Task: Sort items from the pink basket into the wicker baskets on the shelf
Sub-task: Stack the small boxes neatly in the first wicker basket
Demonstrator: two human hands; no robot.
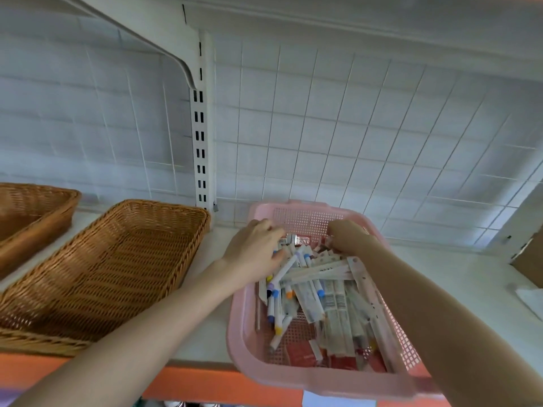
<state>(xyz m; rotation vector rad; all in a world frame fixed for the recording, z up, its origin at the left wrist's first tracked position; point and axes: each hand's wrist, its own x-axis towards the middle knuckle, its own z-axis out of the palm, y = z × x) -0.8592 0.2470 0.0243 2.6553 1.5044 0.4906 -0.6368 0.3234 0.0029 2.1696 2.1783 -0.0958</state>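
Pink basket [242, 333] sits on shelf [470, 274], right of two wicker baskets [117, 259], full of markers [279, 304]. Left hand [252, 251] fingers curled among markers, right hand [346, 236] fingers hidden; can't tell either grip.

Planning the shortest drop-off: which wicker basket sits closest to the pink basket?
The right-hand wicker basket, fully in view beside the pink basket; the far-left basket is cut off by the frame.
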